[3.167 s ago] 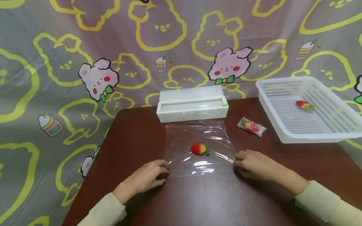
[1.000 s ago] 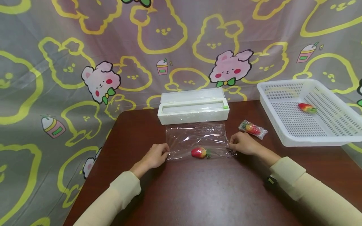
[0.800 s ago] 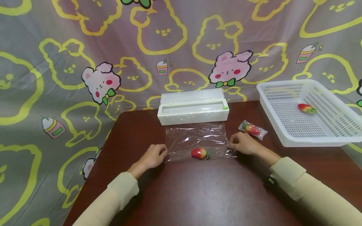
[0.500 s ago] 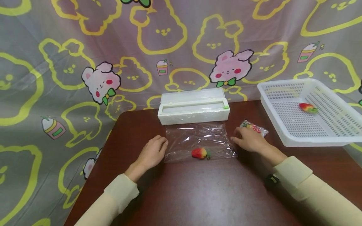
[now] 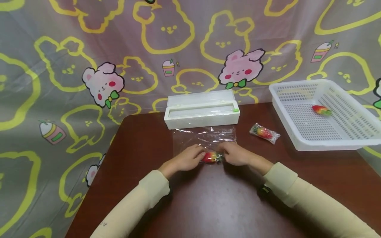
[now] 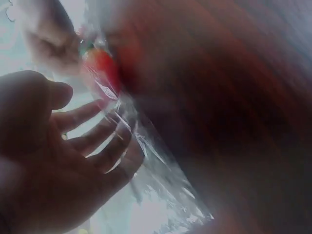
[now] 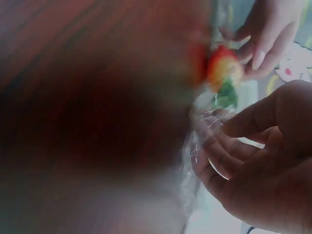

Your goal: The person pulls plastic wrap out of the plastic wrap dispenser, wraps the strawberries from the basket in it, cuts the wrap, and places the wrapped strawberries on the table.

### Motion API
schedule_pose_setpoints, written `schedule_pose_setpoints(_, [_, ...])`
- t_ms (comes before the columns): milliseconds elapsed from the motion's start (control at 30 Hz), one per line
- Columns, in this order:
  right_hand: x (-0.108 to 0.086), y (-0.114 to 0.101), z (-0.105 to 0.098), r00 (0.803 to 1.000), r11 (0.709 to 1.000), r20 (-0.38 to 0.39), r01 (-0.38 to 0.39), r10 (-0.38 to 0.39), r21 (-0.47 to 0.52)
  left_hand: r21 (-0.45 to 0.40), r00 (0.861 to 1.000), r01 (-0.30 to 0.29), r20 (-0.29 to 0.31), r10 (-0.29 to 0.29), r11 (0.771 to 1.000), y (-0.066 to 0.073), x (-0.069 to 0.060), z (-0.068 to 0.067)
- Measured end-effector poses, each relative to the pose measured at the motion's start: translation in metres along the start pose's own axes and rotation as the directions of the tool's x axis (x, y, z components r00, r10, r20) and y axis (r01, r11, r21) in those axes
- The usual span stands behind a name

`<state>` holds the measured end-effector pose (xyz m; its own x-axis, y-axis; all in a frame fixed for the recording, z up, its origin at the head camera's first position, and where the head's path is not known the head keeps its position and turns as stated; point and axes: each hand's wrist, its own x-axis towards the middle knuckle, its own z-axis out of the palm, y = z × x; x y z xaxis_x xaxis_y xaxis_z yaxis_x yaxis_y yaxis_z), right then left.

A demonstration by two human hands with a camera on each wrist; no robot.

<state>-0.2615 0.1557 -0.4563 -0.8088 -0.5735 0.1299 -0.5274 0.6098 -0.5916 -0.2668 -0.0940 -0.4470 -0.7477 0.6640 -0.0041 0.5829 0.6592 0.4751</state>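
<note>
Head view shows the left hand (image 5: 186, 158) and right hand (image 5: 237, 154) at either end of a strawberry (image 5: 210, 157), which lies on the tabletop (image 5: 208, 205) under a fold of clear film (image 5: 183, 137). An uneven pull between these hands could, I judge, skew the fold or let the fruit roll out at the near edge; film this thin may also cling to the fingers and crease or tear.

Left-hand fingers are extended and slightly spread against the film, thumb apart, gripping nothing. Right-hand fingers bend behind it with the thumb near; whether they pinch it, I cannot tell. Both forearms angle inward, palms facing across the fruit.

Farther out, the film reaches the white box (image 5: 202, 121), lid raised; a hard tug might drag that too. To the right sit a wrapped strawberry (image 5: 264, 133) and a white basket (image 5: 336, 144) holding another strawberry (image 5: 320, 110).
</note>
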Motion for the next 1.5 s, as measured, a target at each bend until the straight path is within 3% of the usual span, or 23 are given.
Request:
schedule_pose_setpoints(133, [-0.007, 0.009, -0.001, 0.998, 0.999, 0.04, -0.049, 0.049, -0.001, -0.003, 0.999, 0.042, -0.027, -0.042, 0.999, -0.016, -0.008, -0.001])
schedule_pose_setpoints(367, [-0.024, 0.02, -0.028, 0.992, 0.994, 0.064, -0.106, 0.108, -0.039, -0.015, 0.993, 0.107, -0.041, -0.107, 0.994, -0.041, -0.038, -0.022])
schedule_pose_setpoints(500, [-0.029, 0.019, -0.038, 0.988, 0.991, 0.084, -0.125, 0.128, -0.035, 0.009, 0.992, 0.091, -0.084, -0.09, 0.996, -0.039, -0.048, -0.028])
schedule_pose_setpoints(600, [-0.023, 0.012, -0.037, 0.99, 0.993, 0.082, -0.114, 0.113, 0.007, 0.001, 0.993, 0.027, -0.113, -0.027, 1.0, -0.026, -0.042, -0.029])
schedule_pose_setpoints(700, [-0.015, 0.007, -0.028, 0.991, 0.995, 0.108, -0.09, 0.084, 0.048, 0.011, 0.998, -0.015, -0.053, 0.016, 1.0, -0.017, -0.035, -0.023])
schedule_pose_setpoints(767, [-0.013, 0.007, -0.021, 0.988, 0.995, 0.138, -0.083, 0.074, 0.058, 0.042, 1.0, -0.011, 0.006, 0.011, 0.999, -0.018, -0.035, -0.019])
schedule_pose_setpoints(867, [-0.019, 0.014, -0.018, 0.982, 0.994, 0.162, -0.103, 0.094, 0.046, 0.079, 0.997, 0.037, 0.06, -0.042, 0.996, -0.026, -0.044, -0.018])
schedule_pose_setpoints(1067, [-0.04, 0.026, -0.039, 0.971, 0.985, 0.17, -0.172, 0.166, 0.021, 0.068, 0.987, 0.135, 0.083, -0.141, 0.988, -0.043, -0.07, -0.032])
schedule_pose_setpoints(1167, [-0.046, 0.026, -0.048, 0.977, 0.986, 0.136, -0.162, 0.166, -0.044, 0.088, 0.983, 0.154, 0.088, -0.162, 0.984, -0.045, -0.078, -0.038])
schedule_pose_setpoints(1233, [-0.049, 0.024, -0.052, 0.985, 0.986, 0.087, -0.143, 0.15, -0.081, 0.116, 0.987, 0.136, 0.07, -0.145, 0.984, -0.042, -0.081, -0.04])
schedule_pose_setpoints(1333, [-0.052, 0.018, -0.052, 0.997, 0.991, 0.017, -0.068, 0.071, -0.113, 0.142, 0.998, 0.063, 0.02, -0.066, 0.988, -0.031, -0.078, -0.04])
schedule_pose_setpoints(1433, [-0.049, 0.01, -0.045, 1.0, 0.994, 0.018, 0.02, -0.018, -0.109, 0.121, 0.999, -0.039, 0.015, 0.037, 0.992, -0.016, -0.067, -0.035])
schedule_pose_setpoints(1500, [-0.045, 0.008, -0.038, 0.998, 0.993, 0.043, 0.057, -0.053, -0.101, 0.085, 0.996, -0.073, 0.05, 0.068, 0.994, -0.008, -0.059, -0.028])
